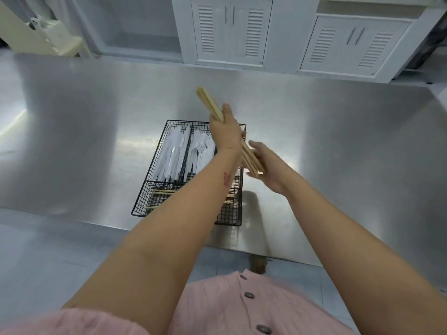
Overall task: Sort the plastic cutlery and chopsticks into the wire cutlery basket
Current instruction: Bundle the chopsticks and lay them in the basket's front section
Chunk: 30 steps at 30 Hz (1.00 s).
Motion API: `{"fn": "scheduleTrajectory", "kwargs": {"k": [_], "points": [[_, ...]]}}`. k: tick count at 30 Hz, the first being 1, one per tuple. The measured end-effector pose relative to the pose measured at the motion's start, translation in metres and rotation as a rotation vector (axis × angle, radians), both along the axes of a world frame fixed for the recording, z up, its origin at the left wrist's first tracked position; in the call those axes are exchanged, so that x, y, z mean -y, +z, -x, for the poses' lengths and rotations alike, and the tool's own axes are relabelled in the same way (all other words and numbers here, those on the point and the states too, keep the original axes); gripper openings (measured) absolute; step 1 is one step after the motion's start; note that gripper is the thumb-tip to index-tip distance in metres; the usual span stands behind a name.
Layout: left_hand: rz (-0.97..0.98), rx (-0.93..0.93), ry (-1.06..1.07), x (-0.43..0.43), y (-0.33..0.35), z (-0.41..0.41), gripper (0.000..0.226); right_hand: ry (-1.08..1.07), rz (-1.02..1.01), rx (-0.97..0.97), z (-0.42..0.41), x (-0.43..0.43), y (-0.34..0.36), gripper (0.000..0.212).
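Observation:
A black wire cutlery basket (154, 165) sits on the steel table in front of me. Its far left compartment holds white plastic knives (170, 153), and the one beside it holds white plastic forks (200, 151). The near cross compartment has a few wooden chopsticks (162, 192) lying in it. Above the basket's right side, my left hand (225, 131) grips a bundle of wooden chopsticks (209, 102) slanting from far left to near right. My right hand (268, 165) has flat, spread fingers against the bundle's near end. The basket's right compartment is hidden behind my arms.
The steel table (338, 131) spreads wide on both sides of the basket, with its near edge just below the basket. White louvred cabinets (232, 32) stand beyond the far edge. A cream stand (41, 37) is at the back left.

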State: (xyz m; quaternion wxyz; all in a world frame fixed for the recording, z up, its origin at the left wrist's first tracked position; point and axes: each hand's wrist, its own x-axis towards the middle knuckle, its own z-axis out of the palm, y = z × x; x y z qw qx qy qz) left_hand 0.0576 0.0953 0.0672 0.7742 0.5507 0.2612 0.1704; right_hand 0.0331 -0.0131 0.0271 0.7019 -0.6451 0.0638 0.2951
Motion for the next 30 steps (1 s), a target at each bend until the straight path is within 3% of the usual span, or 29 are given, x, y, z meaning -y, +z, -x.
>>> {"fn": "scheduleTrajectory", "kwargs": {"k": [3,7,11,12,15,18,22,25,30], "points": [[0.149,-0.085,0.058,-0.032,-0.016,0.011,0.031,0.276,0.470,0.279,0.006,-0.020,0.008,0.010],[0.354,-0.114,0.051,-0.056,-0.035,0.034,0.032,0.458,0.767,0.551,0.021,-0.049,0.001,0.032],[0.371,-0.151,0.014,-0.084,-0.038,0.065,0.023,0.566,0.976,0.766,0.045,-0.075,-0.008,0.026],[0.319,-0.166,0.020,-0.092,-0.038,0.072,0.020,0.571,1.018,0.800,0.050,-0.077,-0.011,0.025],[-0.020,-0.251,0.120,-0.121,-0.048,0.091,0.040,0.626,1.135,0.872,0.061,-0.076,-0.019,0.025],[-0.632,-0.417,0.164,-0.158,-0.071,0.110,0.054,0.701,1.228,0.912,0.072,-0.075,-0.029,0.023],[-1.275,-0.439,-0.218,-0.184,-0.095,0.132,0.061,0.718,1.311,0.931,0.083,-0.076,-0.036,0.019],[-1.448,-0.468,-0.475,-0.191,-0.111,0.143,0.063,0.698,1.346,0.972,0.089,-0.084,-0.042,0.022],[-1.488,-0.485,-0.584,-0.191,-0.115,0.143,0.063,0.605,1.317,0.944,0.087,-0.085,-0.054,0.043]]}}
